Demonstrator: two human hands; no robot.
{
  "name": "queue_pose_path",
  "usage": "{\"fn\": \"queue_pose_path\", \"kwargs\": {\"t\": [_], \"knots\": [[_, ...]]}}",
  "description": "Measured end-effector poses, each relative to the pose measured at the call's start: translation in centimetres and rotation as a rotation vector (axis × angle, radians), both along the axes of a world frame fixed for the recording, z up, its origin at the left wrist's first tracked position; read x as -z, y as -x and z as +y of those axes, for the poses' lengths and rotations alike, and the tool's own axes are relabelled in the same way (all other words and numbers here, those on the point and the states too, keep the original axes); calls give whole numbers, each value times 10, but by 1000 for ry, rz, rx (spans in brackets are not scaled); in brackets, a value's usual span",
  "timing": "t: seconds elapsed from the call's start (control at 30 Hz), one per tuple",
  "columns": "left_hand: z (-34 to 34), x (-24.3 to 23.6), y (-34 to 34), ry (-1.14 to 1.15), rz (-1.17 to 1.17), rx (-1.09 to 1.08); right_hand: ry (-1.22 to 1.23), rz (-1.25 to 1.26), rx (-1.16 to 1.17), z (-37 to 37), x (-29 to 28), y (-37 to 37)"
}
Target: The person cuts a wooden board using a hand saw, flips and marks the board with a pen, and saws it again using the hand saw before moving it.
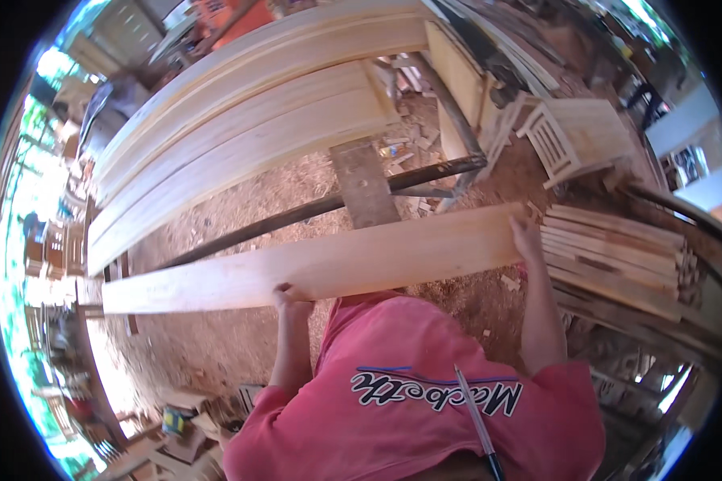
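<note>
Both hands carry one long pale plank (pixel 321 268) level; left hand (pixel 291 301) curls fingers under its near edge; right hand (pixel 526 239) clasps the right end, steadying it. Stacked boards (pixel 241 136) lie beyond, slats (pixel 618 256) at right.

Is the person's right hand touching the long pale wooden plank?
Touching. The head view shows the right hand gripping the far end of the long pale wooden plank.

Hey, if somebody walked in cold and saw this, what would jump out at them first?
First, the long pale plank across the middle, gripped at its near edge by the left hand and at its right end by the right hand. Next, the stack of boards slanting across the top, and the pink shirt filling the bottom.
</note>
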State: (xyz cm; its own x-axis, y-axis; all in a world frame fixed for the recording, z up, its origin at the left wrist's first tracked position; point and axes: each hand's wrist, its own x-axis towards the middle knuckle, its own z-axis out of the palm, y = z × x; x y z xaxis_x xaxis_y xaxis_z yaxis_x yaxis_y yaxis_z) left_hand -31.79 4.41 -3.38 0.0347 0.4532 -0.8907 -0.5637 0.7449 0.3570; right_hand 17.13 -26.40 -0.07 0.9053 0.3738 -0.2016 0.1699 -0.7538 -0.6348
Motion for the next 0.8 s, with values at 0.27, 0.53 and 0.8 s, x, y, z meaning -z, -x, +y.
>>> {"fn": "queue_pose_path", "kwargs": {"t": [0.27, 0.53, 0.8], "knots": [[99, -5, 56, -92, 11, -180, -72, 136, -170, 111, -27, 32], [84, 5, 10, -281, 57, -163, -1182, 717, 531, 209, -101, -86], [83, 40, -3, -481, -60, -190, -1279, 733, 297, 218, -117, -160]]}}
